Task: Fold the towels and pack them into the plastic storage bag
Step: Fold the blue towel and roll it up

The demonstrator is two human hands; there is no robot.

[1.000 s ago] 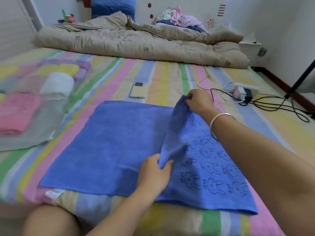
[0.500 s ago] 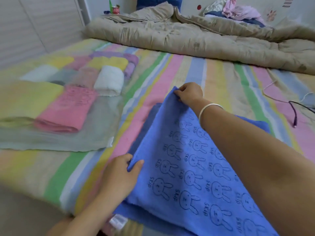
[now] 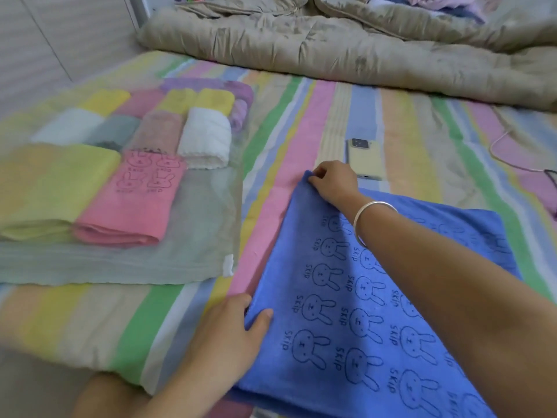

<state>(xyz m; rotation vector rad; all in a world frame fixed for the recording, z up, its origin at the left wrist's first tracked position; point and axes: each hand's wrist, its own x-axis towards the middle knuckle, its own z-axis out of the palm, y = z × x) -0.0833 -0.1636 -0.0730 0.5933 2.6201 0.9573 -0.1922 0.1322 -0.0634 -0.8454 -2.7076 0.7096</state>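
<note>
Striped bedsheet (image 3: 331, 110), blue bunny-print towel (image 3: 331, 312) folded over, left hand (image 3: 229, 336) and right hand (image 3: 331, 182) fingers pinching its edge.

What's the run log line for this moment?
step: folding blue towel | left hand: grips near corner | right hand: pinches far corner

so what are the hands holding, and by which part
The blue towel: right hand pinches its far left corner, left hand grips the left edge nearer the person.
</note>
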